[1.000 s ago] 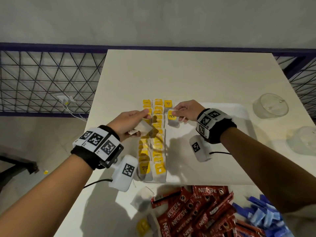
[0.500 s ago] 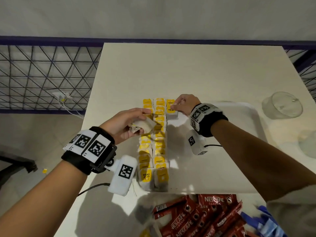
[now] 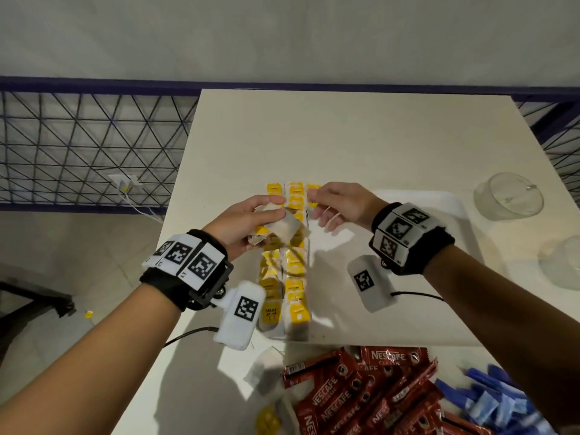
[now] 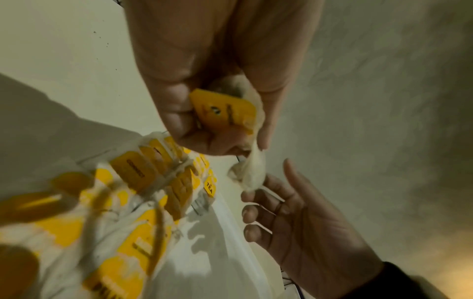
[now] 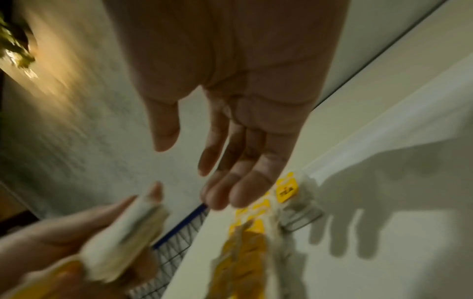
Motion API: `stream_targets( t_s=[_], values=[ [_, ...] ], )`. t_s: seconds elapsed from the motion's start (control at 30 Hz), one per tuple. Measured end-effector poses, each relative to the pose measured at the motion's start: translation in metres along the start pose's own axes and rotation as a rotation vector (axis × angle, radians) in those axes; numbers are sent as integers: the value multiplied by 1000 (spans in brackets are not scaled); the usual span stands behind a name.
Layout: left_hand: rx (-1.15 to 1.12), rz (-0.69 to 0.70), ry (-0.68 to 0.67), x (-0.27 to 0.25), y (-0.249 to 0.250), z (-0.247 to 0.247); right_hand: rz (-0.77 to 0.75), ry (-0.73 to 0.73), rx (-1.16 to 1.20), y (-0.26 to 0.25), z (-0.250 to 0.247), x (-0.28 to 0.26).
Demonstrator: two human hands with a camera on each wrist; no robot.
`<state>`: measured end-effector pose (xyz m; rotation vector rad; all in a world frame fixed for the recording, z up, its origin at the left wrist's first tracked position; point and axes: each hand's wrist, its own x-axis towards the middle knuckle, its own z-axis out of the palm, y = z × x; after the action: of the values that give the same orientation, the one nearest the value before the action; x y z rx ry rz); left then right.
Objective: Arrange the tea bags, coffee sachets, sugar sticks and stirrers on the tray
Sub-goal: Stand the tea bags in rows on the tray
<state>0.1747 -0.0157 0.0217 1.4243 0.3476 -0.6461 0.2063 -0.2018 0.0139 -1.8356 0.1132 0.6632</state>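
My left hand [image 3: 251, 221] grips a small bunch of tea bags [image 3: 282, 227] with yellow tags [image 4: 225, 111], held above the rows on the tray. Two long rows of yellow-tagged tea bags [image 3: 285, 277] lie along the left side of the white tray [image 3: 439, 309], and a third row starts with one bag [image 3: 314, 196] at the far end. My right hand [image 3: 332, 205] hovers empty just right of the left hand, fingers relaxed and spread [image 5: 230, 182]. Red coffee sachets [image 3: 361, 394] and blue sugar sticks [image 3: 496, 400] lie heaped on the table in front of the tray.
Two clear plastic containers [image 3: 508, 196] [image 3: 561, 262] stand on the table [image 3: 345, 136] at the right. Loose tea bags [image 3: 263, 368] lie near the tray's front left corner. A blue metal railing [image 3: 94, 146] runs behind and left of the table.
My right hand has let go of the tea bag it laid at the far end of the third row and has drawn back toward the left hand. The left hand has kept its bunch.
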Motion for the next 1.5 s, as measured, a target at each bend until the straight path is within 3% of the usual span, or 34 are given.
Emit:
stream_targets(
  t_s=[0.13, 0.37, 0.57, 0.73, 0.97, 1.17, 1.33, 1.5],
  values=[
    [49, 33, -25, -8, -2, 11, -16, -148, -64, -6, 14, -29],
    [-47, 90, 8, -31, -1, 25, -39, -55, 58, -2, 18, -51],
    [-115, 110, -8, -47, -1, 26, -22, -102, 304, 2, 17, -64],
    [3, 178, -55, -51, -1, 23, 18, -212, 409, 3, 19, -69],
    [170, 171, -65, -44, -4, 29, 59, -257, 360, 6, 22, -70],
    [174, 172, 29, -34, -10, 29, -2, -10, 196, 12, 18, -66],
    [234, 191, 127, -23, -13, 26, -80, 93, 131, 13, 19, -68],
    [306, 216, 104, -19, -12, 29, -150, 193, -80, 17, 26, -60]
  ],
)
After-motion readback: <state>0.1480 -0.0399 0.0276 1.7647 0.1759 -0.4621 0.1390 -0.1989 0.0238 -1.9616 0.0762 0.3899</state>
